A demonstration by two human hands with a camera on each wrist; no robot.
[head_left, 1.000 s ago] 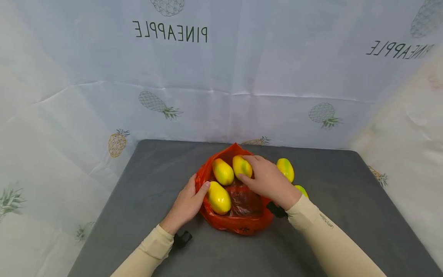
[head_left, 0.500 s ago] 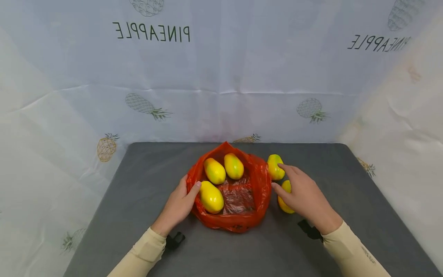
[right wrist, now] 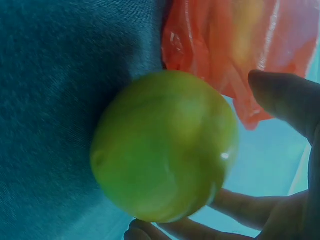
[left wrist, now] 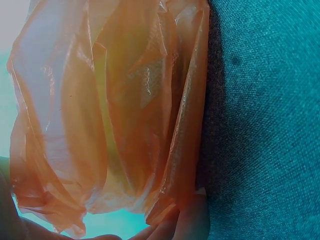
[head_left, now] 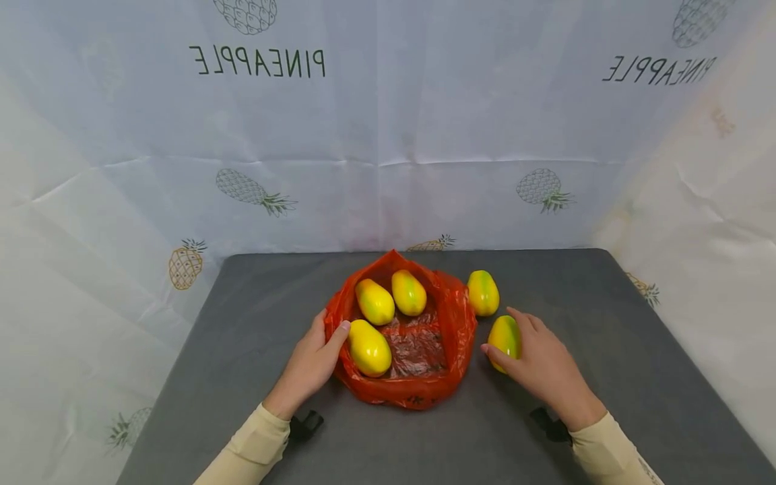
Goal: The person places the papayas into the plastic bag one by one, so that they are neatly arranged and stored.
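Observation:
In the head view a red plastic bag (head_left: 418, 394) stands with its mouth wide, and three yellow mangoes lie inside: a front one (head_left: 370, 349), a back left one (head_left: 375, 302) and a back right one (head_left: 409, 293). My left hand (head_left: 311, 360) grips the bag's left rim, thumb over the edge and fingers outside. To the right of the bag, my right hand (head_left: 545, 364) reaches around a yellow-green mango (head_left: 504, 342) on the table. In the right wrist view the thumb (right wrist: 285, 97) stands apart from this mango (right wrist: 165, 150), while fingertips lie along its other side.
Another mango (head_left: 483, 294) lies behind, close to the bag's right side. The grey table (head_left: 291, 451) meets a white pineapple-print cloth (head_left: 388, 121) at its back edge, and the cloth also hangs at both sides.
My right hand has let go of the back right mango in the bag, come out to the right, and moved down around the nearer loose mango. The left hand stays on the rim.

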